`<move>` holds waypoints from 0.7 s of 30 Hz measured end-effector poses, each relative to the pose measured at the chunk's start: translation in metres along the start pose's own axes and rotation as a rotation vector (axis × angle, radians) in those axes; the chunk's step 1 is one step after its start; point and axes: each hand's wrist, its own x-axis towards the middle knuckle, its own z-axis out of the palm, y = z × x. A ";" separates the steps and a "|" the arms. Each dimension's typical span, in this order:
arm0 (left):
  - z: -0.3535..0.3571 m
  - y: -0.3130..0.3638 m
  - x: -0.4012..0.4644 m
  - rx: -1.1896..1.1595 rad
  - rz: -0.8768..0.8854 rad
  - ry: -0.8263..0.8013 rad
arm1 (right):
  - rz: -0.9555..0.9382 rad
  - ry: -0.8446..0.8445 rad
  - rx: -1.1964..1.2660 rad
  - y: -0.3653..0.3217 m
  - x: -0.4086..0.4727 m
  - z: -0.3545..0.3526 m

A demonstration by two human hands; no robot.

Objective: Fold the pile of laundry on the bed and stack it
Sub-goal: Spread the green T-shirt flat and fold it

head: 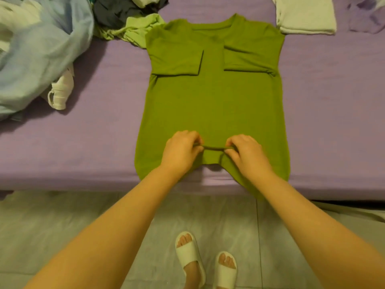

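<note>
An olive green T-shirt (212,101) lies flat on the purple bed (104,130), collar at the far side, both sleeves folded inward over the chest. Its hem hangs a little over the bed's near edge. My left hand (181,149) and my right hand (245,151) pinch the hem near its middle, close together, lifting a small ridge of fabric between them. A pile of unfolded laundry (129,19) sits at the far left: dark grey, light green and white pieces. A folded pale garment (304,15) lies at the far right.
A crumpled light blue sheet (39,59) with a white strap (60,92) covers the left of the bed. A lilac cloth (366,15) lies at the far right corner. Below the bed's edge are a tiled floor (73,224) and my feet in white slippers (189,253).
</note>
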 end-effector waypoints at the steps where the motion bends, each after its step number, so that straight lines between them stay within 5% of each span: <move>1: -0.003 0.002 0.009 0.041 -0.008 0.037 | 0.038 0.013 0.039 -0.002 0.011 -0.002; 5: 0.007 0.007 0.011 0.156 0.045 0.092 | 0.025 -0.035 0.117 -0.006 0.019 0.008; 10: 0.029 -0.014 -0.011 0.199 0.104 -0.090 | 0.004 -0.155 -0.049 0.002 -0.007 0.032; 13: 0.030 -0.019 -0.011 0.207 0.129 -0.080 | 0.052 -0.067 -0.058 -0.002 -0.004 0.037; 21: -0.010 -0.026 0.008 -0.181 0.032 -0.173 | 0.250 -0.081 0.446 -0.011 0.016 -0.004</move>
